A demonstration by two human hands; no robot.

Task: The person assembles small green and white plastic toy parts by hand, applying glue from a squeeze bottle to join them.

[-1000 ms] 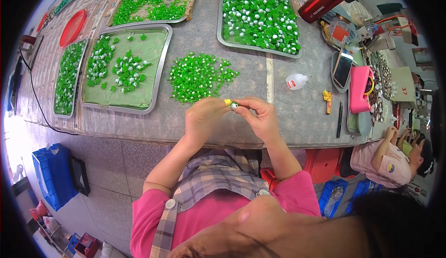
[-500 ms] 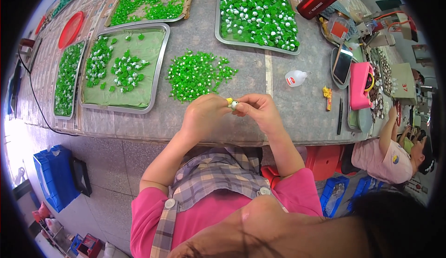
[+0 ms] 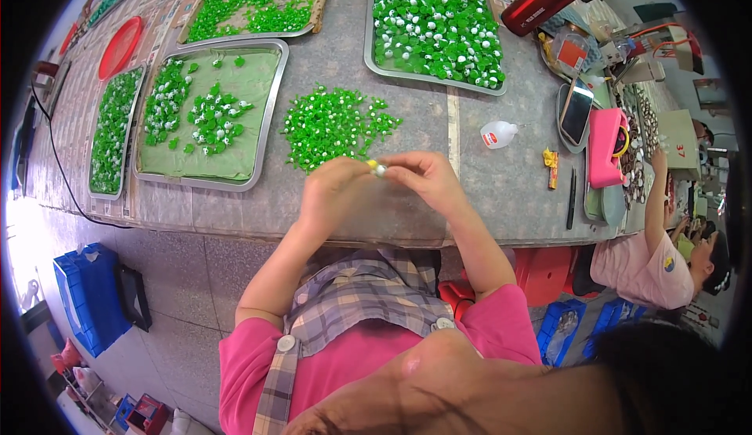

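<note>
Left hand (image 3: pixel 338 192): curled, fingertips pinching small white-and-yellow piece (image 3: pixel 377 169).
Right hand (image 3: pixel 427 180): pinching same piece from opposite side.
Piece: between both hands, above table edge (image 3: pixel 376 235), near loose green pile (image 3: pixel 333 126).

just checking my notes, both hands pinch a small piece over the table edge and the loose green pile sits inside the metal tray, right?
Not quite. In the head view the loose green pile lies on the bare table, beside the metal tray. Both hands, left and right, do pinch a small piece.

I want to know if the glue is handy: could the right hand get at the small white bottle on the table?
Probably yes: the small white bottle stands just beyond the right hand, with only bare table between.
</note>
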